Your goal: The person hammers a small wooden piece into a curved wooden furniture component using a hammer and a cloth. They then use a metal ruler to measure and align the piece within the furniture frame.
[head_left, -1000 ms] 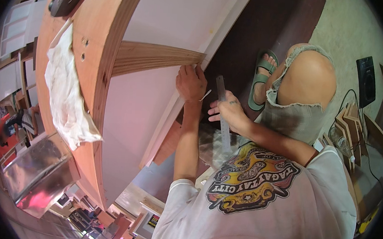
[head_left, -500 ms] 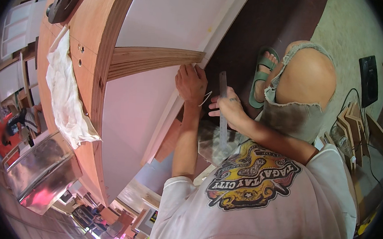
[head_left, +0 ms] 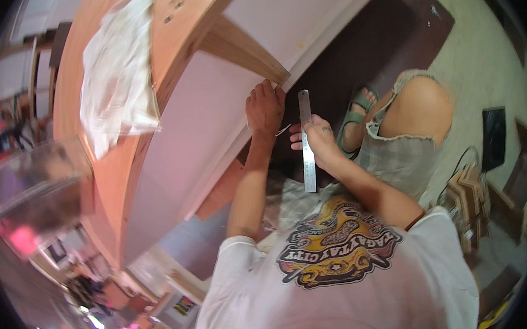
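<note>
A steel ruler (head_left: 309, 171) lies lengthwise in my right hand (head_left: 318, 139), its ends sticking out beyond the hand. The thumb is on the ruler, and some fingers reach past its far side. My left hand (head_left: 266, 108) is at the edge of a white panel (head_left: 217, 121), right by the end of a wooden brace (head_left: 247, 48). Its fingers are curled in, and whatever they hold, if anything, is hidden. A thin white strand (head_left: 284, 130) shows beside the left wrist.
A curved wooden top (head_left: 107, 172) with drilled holes runs along the left, a white cloth (head_left: 120, 72) draped on it. My sandalled foot (head_left: 357, 119) and bent knee (head_left: 423, 108) are at the right. Wooden pieces (head_left: 466, 200) and a black flat object (head_left: 493, 138) lie farther right.
The view has turned, so the wooden top and brace appear tilted. The ruler's face now catches the light. My left hand stays by the brace end, and the right still holds the ruler.
</note>
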{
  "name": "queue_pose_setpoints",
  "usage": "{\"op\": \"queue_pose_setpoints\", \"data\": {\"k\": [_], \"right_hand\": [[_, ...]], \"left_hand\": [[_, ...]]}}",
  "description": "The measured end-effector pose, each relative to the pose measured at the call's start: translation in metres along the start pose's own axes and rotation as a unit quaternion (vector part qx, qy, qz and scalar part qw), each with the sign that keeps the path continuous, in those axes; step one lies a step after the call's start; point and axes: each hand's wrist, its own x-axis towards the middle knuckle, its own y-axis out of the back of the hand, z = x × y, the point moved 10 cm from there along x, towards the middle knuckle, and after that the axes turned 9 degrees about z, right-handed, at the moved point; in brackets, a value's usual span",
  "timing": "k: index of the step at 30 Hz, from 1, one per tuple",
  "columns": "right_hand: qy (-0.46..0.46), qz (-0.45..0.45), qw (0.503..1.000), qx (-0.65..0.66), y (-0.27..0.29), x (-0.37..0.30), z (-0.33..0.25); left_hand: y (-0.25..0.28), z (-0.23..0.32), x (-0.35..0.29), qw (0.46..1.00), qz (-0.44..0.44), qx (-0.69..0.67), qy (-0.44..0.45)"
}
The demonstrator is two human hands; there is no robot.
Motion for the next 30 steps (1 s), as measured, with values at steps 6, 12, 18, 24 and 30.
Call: {"op": "queue_pose_setpoints", "data": {"k": [6,12,18,24,30], "right_hand": [[-0.091,0.029,0.995,0.019,0.009,-0.004,0.025],[-0.239,0.031,0.970,0.023,0.024,-0.038,0.048],[-0.318,-0.073,0.945,-0.001,0.033,-0.095,0.013],[-0.034,-0.293,0.827,-0.478,-0.064,-0.165,-0.084],[0.582,-0.222,0.151,-0.768,-0.164,-0.174,-0.136]], "left_hand": [[-0.004,-0.008,-0.006,0.997,-0.043,-0.035,0.050],[0.055,-0.001,-0.041,0.996,0.087,-0.017,0.028],[0.103,-0.037,-0.145,0.915,0.201,-0.123,0.328],[0.070,-0.084,-0.149,0.878,0.119,-0.202,0.416],[0.137,-0.120,-0.150,0.876,0.210,-0.089,0.424]]}}
